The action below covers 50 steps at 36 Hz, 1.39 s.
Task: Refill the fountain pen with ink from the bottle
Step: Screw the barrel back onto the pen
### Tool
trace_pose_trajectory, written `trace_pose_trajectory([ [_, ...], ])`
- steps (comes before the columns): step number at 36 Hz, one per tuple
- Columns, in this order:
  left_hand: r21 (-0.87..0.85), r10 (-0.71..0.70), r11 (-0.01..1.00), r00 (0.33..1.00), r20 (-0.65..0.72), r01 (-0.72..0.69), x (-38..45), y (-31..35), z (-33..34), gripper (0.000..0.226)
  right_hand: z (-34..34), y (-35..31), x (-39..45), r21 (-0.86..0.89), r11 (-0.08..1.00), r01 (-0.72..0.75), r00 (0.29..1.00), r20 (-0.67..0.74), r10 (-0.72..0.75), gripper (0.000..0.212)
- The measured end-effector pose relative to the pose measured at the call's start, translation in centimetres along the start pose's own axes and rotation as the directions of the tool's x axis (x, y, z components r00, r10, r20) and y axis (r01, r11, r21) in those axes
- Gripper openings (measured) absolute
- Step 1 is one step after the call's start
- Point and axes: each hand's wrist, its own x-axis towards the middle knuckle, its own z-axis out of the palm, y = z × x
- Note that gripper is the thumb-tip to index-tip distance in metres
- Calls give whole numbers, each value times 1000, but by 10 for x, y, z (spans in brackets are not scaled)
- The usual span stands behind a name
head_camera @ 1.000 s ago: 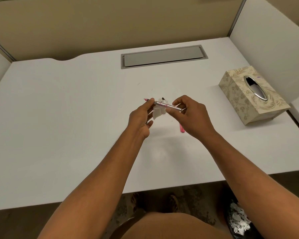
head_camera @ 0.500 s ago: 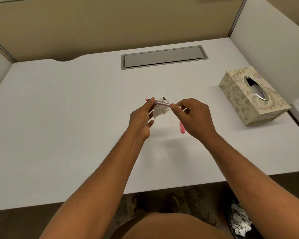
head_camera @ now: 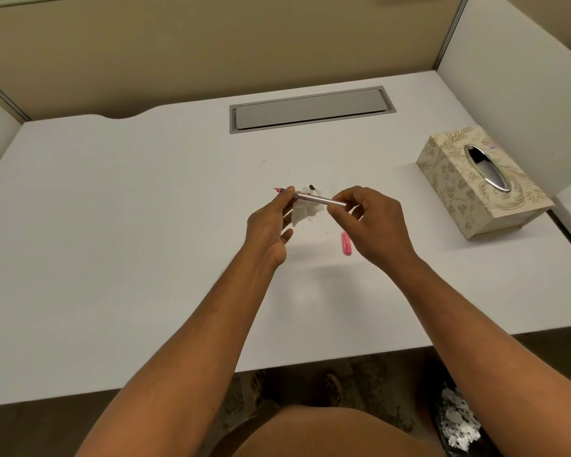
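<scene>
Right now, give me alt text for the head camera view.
Two hands hold a fountain pen level above a white desk: left hand pinches the pink nib end, right hand the other end. Below lie a stained tissue and pink cap; a tissue box sits right.

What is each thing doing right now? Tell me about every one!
Fountain pen: held level above the desk, pink tip pointing left.
Left hand: pinches the pen near its tip.
Right hand: pinches the pen's other end.
Tissue: crumpled, ink-stained.
Pink cap: off, lying on the desk.
Tissue box: slot open.
</scene>
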Motion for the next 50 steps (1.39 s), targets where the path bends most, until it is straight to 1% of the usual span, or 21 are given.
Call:
trace_pose_trajectory([
  [4, 6, 8, 1000, 1000, 13, -8, 0, 1, 2, 15, 1, 1, 1, 6, 1000, -10, 1000, -1, 10, 12],
  [8, 9, 10, 1000, 999, 34, -10, 0, 1, 2, 14, 2, 2, 2, 27, 998, -55, 998, 8, 54, 27],
  [11, 15, 7, 1000, 999, 33, -8, 1, 1, 2, 14, 2, 1, 3, 48, 994, -102, 993, 65, 99, 37],
  [13, 18, 6, 1000, 1000, 22, -6, 2, 1, 2, 14, 1, 2, 3, 52, 990, -134, 985, 112, 128, 39],
  [15, 22, 1, 1000, 1000, 4, -1, 3, 3, 1, 15, 0, 3, 2, 51, 989, -139, 984, 116, 132, 35],
  [17, 32, 0, 1000, 1000, -13, 1, 5, 4, 1, 18, -2, 5, 2, 73, 989, -129, 988, 90, 122, 26],
  [19, 36, 2, 999, 1000, -25, -2, 7, 5, 0, 23, -2, 7, 1, 75, 992, -105, 992, 73, 100, 25],
  [21, 38, 6, 999, 1000, -27, -5, 7, 5, 1, 27, 0, 9, 1, 21, 998, -62, 996, 67, 61, 27],
  [24, 40, 7, 999, 1000, -30, -5, 8, 3, 3, 32, 3, 10, 0, -53, 999, 9, 998, 62, -6, 24],
  [28, 35, 6, 999, 1000, -17, -5, 9, 2, 5, 24, 4, 11, 1, -120, 991, 65, 997, 54, -59, 14],
  [33, 27, 12, 1000, 1000, -8, -12, 11, 2, 6, 18, 4, 10, 3, -112, 992, 57, 998, 10, -56, 7],
  [36, 24, 23, 999, 1000, -3, -23, 12, 3, 7, 20, 5, 10, 2, -69, 997, 29, 1000, 7, -28, 10],
  [40, 31, 33, 999, 999, 12, -33, 12, 4, 8, 19, 8, 7, 2, 3, 999, -38, 999, 18, 38, 24],
  [43, 40, 36, 999, 999, 15, -37, 12, 3, 8, 17, 8, 5, 3, 18, 997, -74, 995, 66, 73, 33],
  [45, 41, 40, 998, 999, 1, -40, 12, 4, 7, 19, 6, 5, 3, 13, 996, -84, 992, 99, 82, 33],
  [47, 42, 37, 998, 999, -15, -36, 12, 4, 6, 24, 5, 5, 3, 10, 996, -93, 991, 98, 91, 27],
  [50, 43, 30, 999, 999, -26, -29, 12, 4, 4, 29, 3, 6, 1, -4, 996, -86, 993, 75, 86, 31],
])
